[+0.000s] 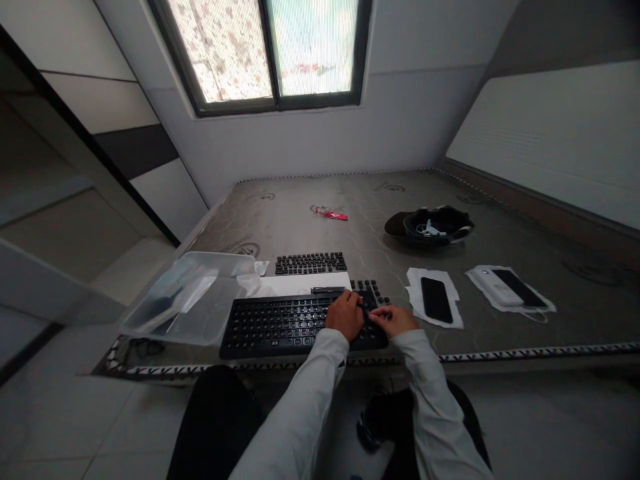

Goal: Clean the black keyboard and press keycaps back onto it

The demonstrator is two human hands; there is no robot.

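A black keyboard (pixel 280 327) lies near the front edge of the mattress, with its keycaps off over much of its surface. My left hand (pixel 345 316) rests on its right half, fingers curled together; what they hold, if anything, is hidden. At the right end of the keyboard, my right hand (pixel 396 321) pinches thumb and fingers together on something too small to name. Loose black keycaps (pixel 310 263) stand in rows behind the keyboard, and more keycaps (pixel 373 288) lie just beyond my hands. A dark pen-like tool (pixel 327 290) lies along the keyboard's back edge on a white sheet (pixel 290 285).
A clear plastic bin (pixel 190 293) stands at the left, with plastic wrap by it. To the right are a phone (pixel 436 300) on white paper, a second phone (pixel 520 288) with a white device, and a dark cap (pixel 440 225). A red item (pixel 331 215) lies farther back.
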